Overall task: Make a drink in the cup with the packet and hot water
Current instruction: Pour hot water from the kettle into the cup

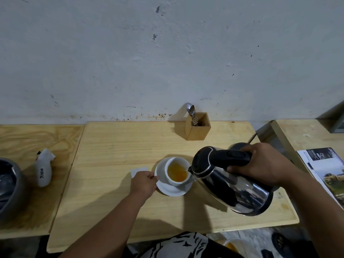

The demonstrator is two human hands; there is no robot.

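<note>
A white cup stands on a white saucer in the middle of the wooden table. Amber liquid fills much of the cup. My right hand grips the black handle of a steel kettle, which is tilted left with its spout at the cup's right rim. My left hand pinches the saucer's left edge. A small white packet lies flat just behind that hand, partly hidden by it.
A wooden holder with a spoon and fork stands at the back by the wall. The kettle's base sits behind my right hand. A white bag and dark bowl rest on the left table, a magazine at right.
</note>
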